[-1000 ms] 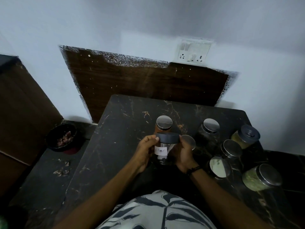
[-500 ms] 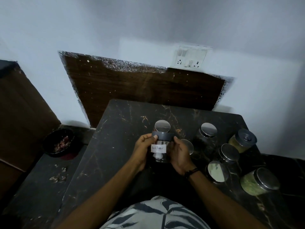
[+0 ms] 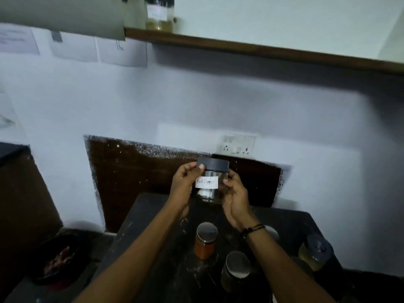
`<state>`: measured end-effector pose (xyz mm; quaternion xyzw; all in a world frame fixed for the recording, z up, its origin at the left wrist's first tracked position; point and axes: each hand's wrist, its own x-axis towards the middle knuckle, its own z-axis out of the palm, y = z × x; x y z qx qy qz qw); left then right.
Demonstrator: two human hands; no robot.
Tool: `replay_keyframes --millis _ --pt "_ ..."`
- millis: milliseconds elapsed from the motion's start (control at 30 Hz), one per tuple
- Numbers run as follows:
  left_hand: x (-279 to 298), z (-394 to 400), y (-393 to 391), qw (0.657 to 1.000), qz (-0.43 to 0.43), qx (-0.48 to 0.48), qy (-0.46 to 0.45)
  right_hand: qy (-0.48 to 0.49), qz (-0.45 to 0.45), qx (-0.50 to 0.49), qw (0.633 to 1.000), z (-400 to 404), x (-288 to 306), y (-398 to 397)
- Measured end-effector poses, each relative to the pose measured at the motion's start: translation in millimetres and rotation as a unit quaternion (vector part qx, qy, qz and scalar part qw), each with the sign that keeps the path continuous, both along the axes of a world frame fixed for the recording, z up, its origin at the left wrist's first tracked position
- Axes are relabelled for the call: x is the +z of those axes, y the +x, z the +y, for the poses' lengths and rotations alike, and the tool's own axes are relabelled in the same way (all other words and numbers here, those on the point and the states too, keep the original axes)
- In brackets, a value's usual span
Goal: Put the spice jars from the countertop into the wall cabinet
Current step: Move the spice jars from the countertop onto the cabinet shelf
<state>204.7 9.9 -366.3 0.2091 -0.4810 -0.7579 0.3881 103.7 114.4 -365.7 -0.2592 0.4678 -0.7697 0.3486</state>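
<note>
Glass pepper jar (image 3: 208,182) held up in both hands, clear above the dark surface (image 3: 153,248).
Left hand (image 3: 184,182) grips its left side, thumb on the black lid; right hand (image 3: 235,199) clasps the right side. Steel-lidded jars, one orange (image 3: 205,241), stand below; the cabinet shelf (image 3: 262,50) hangs overhead.

Held jar (image 3: 207,186): clear glass, dark grey lid (image 3: 213,164), white label (image 3: 206,182) with black handwriting. Counter (image 3: 161,248): black stone with pale veining. Jar (image 3: 205,243) near the counter's middle: orange-red contents, silver lid. Jar (image 3: 237,270) at its near side: dark, silver lid. Jar (image 3: 314,252) at the right edge: yellow-green contents, dark lid. Wall panel (image 3: 140,171): dark brown wood grain, speckled white at its borders. Wall (image 3: 196,101): pale blue-white. Switch plate (image 3: 238,144): white. Wristband (image 3: 253,228): black. Shelf edge (image 3: 262,50): brown.
</note>
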Motion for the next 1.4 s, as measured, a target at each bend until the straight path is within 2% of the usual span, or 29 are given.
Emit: replay_keyframes --millis 200,367,500,667,933,1200,1333,1400 --pt "51 -17 -10 0.998 0.038 0.003 -0.050 -0.079 0.021 -0.061 0.995 -13 43 -7" --pt "115 -27 -18 0.992 0.073 0.015 -0.105 -0.146 0.071 -0.064 0.985 -24 101 -11" --pt "166 -32 -23 0.981 0.103 0.065 -0.149 -0.133 0.182 -0.122 0.966 -30 153 -17" --pt "206 -33 -27 0.966 0.135 0.110 -0.191 -0.104 0.324 -0.177 0.924 -35 191 -19" --pt "251 -42 -35 0.935 0.129 0.206 -0.259 -0.099 0.378 -0.245 0.887 -55 230 -26" --pt "316 -68 -44 0.897 0.109 0.269 -0.334 -0.144 0.437 -0.305 0.834 -91 303 -34" --pt "343 -89 -50 0.893 0.088 0.273 -0.346 -0.077 0.500 -0.323 0.800 -119 335 -43" --pt "352 -101 -55 0.892 0.058 0.272 -0.357 -0.035 0.514 -0.294 0.805 -134 347 -50"
